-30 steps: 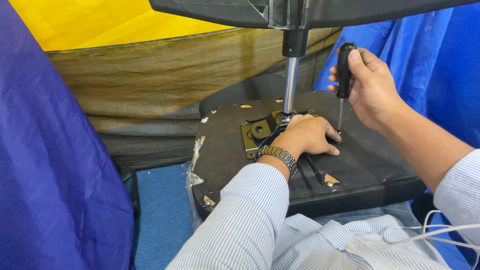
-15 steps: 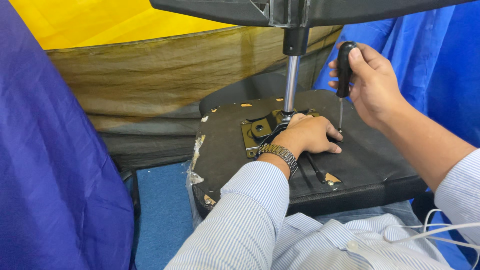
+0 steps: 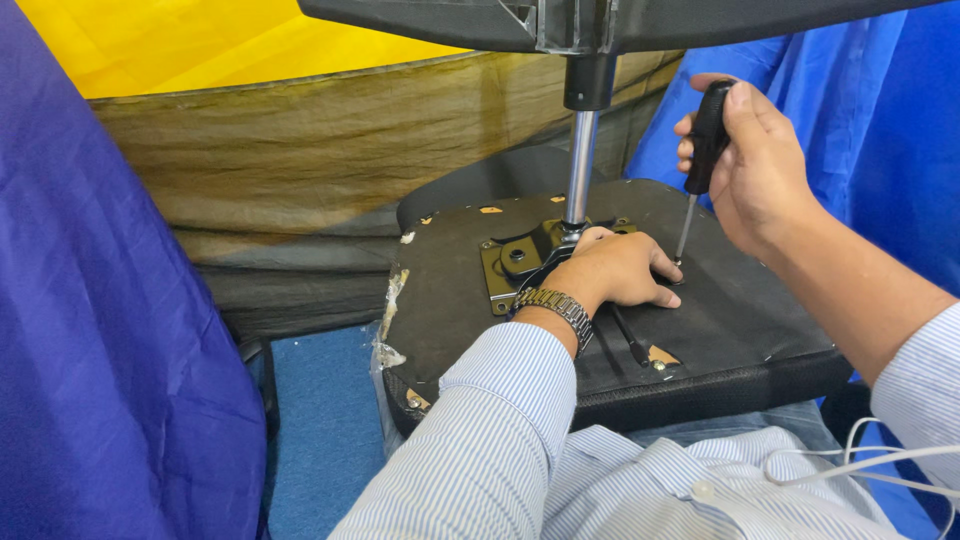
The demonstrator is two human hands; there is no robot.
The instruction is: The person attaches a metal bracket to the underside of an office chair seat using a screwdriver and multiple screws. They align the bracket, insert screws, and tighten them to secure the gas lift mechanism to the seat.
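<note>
Head view. An upturned chair seat (image 3: 700, 330), black on its underside, lies across the person's lap, its bottom face turned up toward the camera. A metal mounting plate (image 3: 520, 262) is fixed near the middle of that face. A chrome gas-lift column (image 3: 580, 165) rises upright from the plate into a black collar, and above it the dark chair base (image 3: 480, 20) spans the top of the frame.

The left hand (image 3: 615, 270) rests palm down on the seat underside, just beside the foot of the column and over the right part of the plate. Its fingers are curled loosely against the surface near the tool tip; whether they pinch a small part there cannot be told. A metal-link wristwatch (image 3: 555, 305) sits on the left wrist, above a striped shirt sleeve (image 3: 500, 440).

The right hand (image 3: 760, 165) is raised to the right of the column. Its fingers are clenched around the black handle of a screwdriver (image 3: 705, 140). The tool stands nearly upright, tilted slightly, with the thin shaft running down to a tip that meets the seat underside just beside the left fingertips.

The edge of the seat shows torn covering and pale patches at the left rim. Blue fabric (image 3: 120, 380) hangs on the left and behind the right hand; a yellow sheet (image 3: 200, 40) fills the upper left. A white cable (image 3: 880, 455) crosses the shirt at lower right.
</note>
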